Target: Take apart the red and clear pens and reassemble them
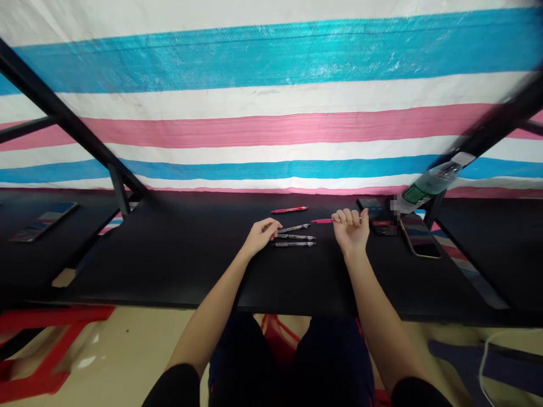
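Observation:
My left hand [262, 234] is closed at the left end of a clear-barrelled pen [294, 228], which slants slightly on the black table. Below that pen lie a second clear pen [297, 237] and a third clear pen [293, 244], nearly parallel, their left ends close to my fingers. My right hand [351, 229], palm up with curled fingers, grips a pink-red pen [322, 221] whose other end points left. Behind the clear pens a red pen [289, 210] rests alone on the table.
On the right are a green-labelled bottle [430, 183], a phone [419, 237] and a dark item [377, 215] with a lit display. Another phone [44, 222] lies far left. Black frame bars [80, 130] rise on both sides before a striped sheet [271, 130].

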The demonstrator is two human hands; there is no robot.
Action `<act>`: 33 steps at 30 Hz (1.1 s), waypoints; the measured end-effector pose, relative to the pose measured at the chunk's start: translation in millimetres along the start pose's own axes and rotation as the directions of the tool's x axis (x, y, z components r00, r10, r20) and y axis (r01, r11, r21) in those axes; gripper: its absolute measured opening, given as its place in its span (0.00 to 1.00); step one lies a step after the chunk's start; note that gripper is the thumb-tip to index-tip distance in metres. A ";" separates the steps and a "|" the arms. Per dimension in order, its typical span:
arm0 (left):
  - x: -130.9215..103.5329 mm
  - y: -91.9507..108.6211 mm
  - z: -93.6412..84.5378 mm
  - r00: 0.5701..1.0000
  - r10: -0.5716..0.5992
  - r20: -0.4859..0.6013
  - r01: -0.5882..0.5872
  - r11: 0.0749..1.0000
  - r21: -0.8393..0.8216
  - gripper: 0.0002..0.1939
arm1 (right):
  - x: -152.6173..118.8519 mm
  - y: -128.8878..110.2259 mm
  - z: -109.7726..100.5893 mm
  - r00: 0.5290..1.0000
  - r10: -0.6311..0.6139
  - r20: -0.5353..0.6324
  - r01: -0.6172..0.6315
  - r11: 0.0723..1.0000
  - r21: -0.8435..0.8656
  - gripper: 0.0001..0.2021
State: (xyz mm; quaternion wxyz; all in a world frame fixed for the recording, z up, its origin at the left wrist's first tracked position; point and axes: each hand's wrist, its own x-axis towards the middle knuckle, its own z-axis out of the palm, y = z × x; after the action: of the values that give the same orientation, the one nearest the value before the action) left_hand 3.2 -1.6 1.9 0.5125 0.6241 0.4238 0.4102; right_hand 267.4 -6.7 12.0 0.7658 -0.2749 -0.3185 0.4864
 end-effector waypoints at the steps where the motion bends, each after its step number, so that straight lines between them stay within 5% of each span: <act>1: -0.1 0.2 0.0 1.000 -0.001 0.004 0.001 1.000 0.003 0.18 | -0.6 0.9 1.8 1.000 0.007 0.003 -0.007 1.000 -0.004 0.31; 8: -2.2 1.1 2.5 0.998 -0.041 0.044 0.043 0.998 -0.040 0.18 | -2.1 15.7 10.9 0.985 0.122 0.125 -0.113 0.991 -0.075 0.31; 17: -8.1 5.2 11.5 0.953 -0.083 0.291 0.121 0.986 -0.115 0.22 | -14.4 34.9 18.1 0.941 0.303 0.151 -0.233 0.903 -0.361 0.25; 24: 0.0 -3.4 6.5 0.999 0.017 -0.028 -0.019 0.994 -0.104 0.16 | -20.2 33.6 20.5 0.903 0.370 0.219 -0.227 0.842 -0.489 0.18; 33: 8.1 -14.8 -1.0 0.947 0.210 -0.243 -0.132 0.945 0.300 0.09 | -15.1 41.7 5.3 0.956 0.184 0.228 0.046 0.673 -0.738 0.12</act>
State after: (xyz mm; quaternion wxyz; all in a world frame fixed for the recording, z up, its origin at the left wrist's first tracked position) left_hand 3.2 8.1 -11.9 0.3179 0.6627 0.4875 0.4712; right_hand 234.8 -4.3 -18.3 0.5171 -0.4990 -0.5826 0.3798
